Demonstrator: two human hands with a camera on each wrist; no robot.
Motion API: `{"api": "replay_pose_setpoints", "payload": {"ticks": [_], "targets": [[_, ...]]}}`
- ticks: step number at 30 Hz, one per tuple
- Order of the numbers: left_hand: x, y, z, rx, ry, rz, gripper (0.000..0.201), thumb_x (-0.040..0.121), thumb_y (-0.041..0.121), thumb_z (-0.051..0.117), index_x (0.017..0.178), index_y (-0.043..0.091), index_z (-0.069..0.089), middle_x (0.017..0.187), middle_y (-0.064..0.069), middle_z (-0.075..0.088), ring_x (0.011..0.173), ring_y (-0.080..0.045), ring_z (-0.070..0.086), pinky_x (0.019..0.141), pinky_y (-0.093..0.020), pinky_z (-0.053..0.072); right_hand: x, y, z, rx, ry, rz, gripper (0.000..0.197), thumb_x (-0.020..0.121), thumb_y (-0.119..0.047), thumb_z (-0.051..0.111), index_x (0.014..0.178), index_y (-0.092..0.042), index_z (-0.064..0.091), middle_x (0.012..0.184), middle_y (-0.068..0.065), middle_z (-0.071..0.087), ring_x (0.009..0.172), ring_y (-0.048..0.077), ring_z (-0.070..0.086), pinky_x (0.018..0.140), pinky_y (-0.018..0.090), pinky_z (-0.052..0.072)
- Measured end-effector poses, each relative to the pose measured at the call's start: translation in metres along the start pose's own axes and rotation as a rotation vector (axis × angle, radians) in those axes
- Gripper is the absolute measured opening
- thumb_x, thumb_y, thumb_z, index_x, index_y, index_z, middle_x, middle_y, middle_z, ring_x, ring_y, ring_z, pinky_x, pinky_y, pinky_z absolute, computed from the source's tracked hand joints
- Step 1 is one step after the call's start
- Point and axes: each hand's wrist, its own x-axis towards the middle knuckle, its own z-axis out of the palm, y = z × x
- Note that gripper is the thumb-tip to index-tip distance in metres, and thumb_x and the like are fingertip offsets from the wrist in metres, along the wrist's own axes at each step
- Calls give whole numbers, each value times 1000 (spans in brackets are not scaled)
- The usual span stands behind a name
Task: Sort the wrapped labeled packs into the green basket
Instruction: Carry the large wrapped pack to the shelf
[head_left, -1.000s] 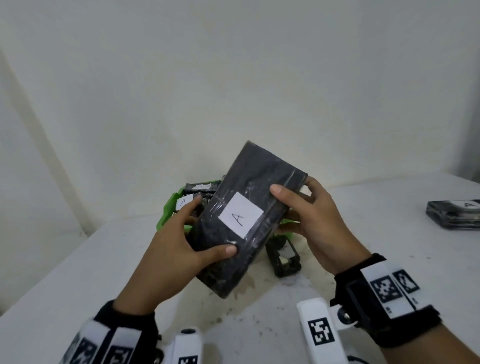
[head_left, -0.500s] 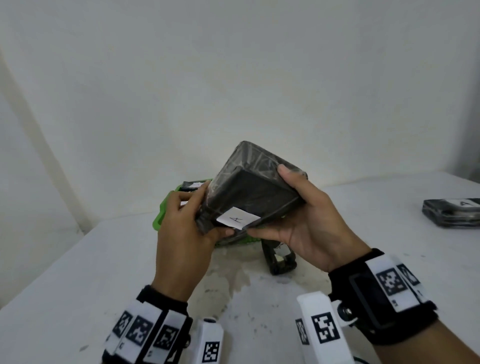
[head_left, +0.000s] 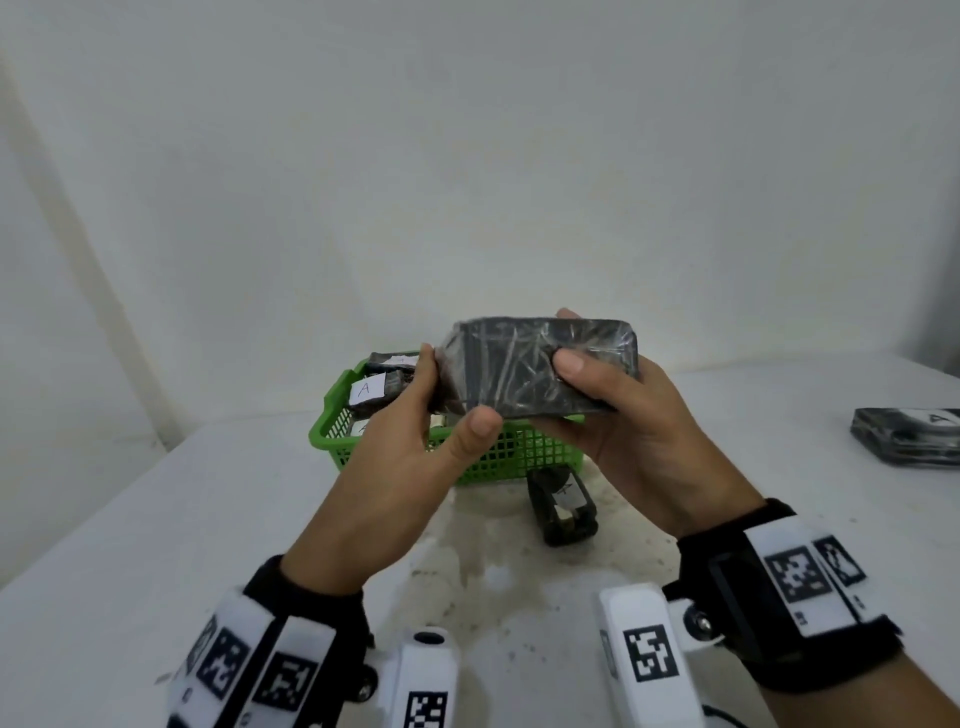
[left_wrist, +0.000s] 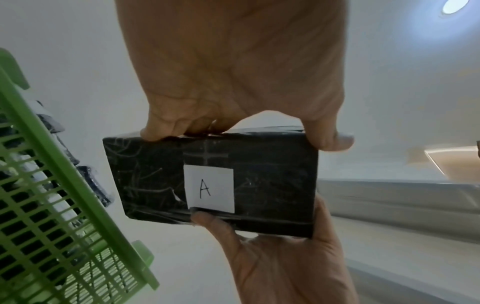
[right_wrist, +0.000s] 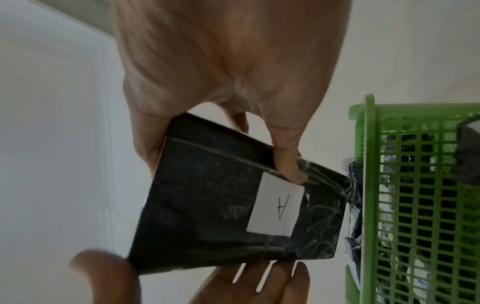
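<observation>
Both hands hold one black wrapped pack (head_left: 524, 371) in the air, just above the near rim of the green basket (head_left: 519, 457). My left hand (head_left: 454, 389) pinches its left end between thumb and fingers. My right hand (head_left: 569, 340) grips its right part, thumb on the near face. The pack's white "A" label (left_wrist: 209, 189) faces down and away from the head view; it shows in both wrist views on the pack (right_wrist: 221, 205). Inside the basket lie several wrapped packs, one with an "A" label (head_left: 366, 389).
A small dark wrapped pack (head_left: 563, 506) lies on the white table in front of the basket. Another labeled pack (head_left: 909, 434) lies at the far right of the table. A white wall stands close behind the basket.
The pack has been tipped over, so its label went from facing me to facing down. Both hands have kept their hold, and the basket now shows below the pack.
</observation>
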Motion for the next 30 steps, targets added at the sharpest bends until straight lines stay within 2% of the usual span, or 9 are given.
{"api": "replay_pose_setpoints", "payload": {"ticks": [2,5,7,11,17,22,25,28,30], "targets": [[0,-1,3,-118,5,-45,82,78,66,66,145,21,53,133,16,67,127,-1,60,101,-16,47,2,3,-4,0,-4,15,67,69,-27,91,129,-7,68,143,20,62,127,36,65,107,50,55],[-1,-4,0,-191,45,-48,74,75,42,69,142,16,54,128,11,71,122,-6,65,93,-15,51,4,6,-6,-28,-8,28,56,73,-13,85,127,-12,71,145,10,63,123,25,69,95,33,60],[-2,-4,0,-184,50,-18,77,82,43,70,150,16,46,136,10,66,129,-8,60,102,-19,49,2,7,-4,-104,-98,37,62,81,-11,78,140,-8,60,136,10,70,125,25,68,103,36,56],[-3,-5,5,-118,123,19,63,90,43,70,147,23,50,134,15,67,128,-6,61,109,-34,47,-2,6,0,-244,-135,25,51,83,-25,78,133,-24,66,133,0,72,126,19,67,113,43,49],[-8,-7,2,-143,118,36,53,87,30,61,137,15,55,107,52,60,108,36,46,88,5,39,-4,7,2,-414,-199,52,71,92,-29,73,156,-16,44,145,-4,63,137,17,58,120,45,40],[-11,-9,-3,-130,136,26,52,95,34,66,141,17,51,113,53,58,113,31,49,93,-1,42,-4,7,2,-507,-215,57,90,91,-33,78,164,-22,28,144,-16,63,132,1,59,119,33,42],[-12,-9,-3,-117,124,27,58,92,42,71,141,37,41,119,52,56,118,20,56,100,-12,47,-4,7,-1,-533,-207,38,99,85,-43,81,165,-24,26,149,-14,59,135,4,58,121,38,41],[-11,-10,-5,-120,116,35,69,89,34,68,151,28,38,119,50,57,120,14,58,103,-17,49,-4,9,0,-508,-189,16,101,79,-55,77,164,-27,29,154,-14,54,142,6,51,123,43,37],[-12,-12,-5,-118,90,38,59,94,37,71,146,42,41,122,47,58,122,13,58,100,-14,48,-4,10,-1,-512,-179,6,101,79,-61,75,163,-29,30,158,-15,49,145,3,46,125,42,35]]}}
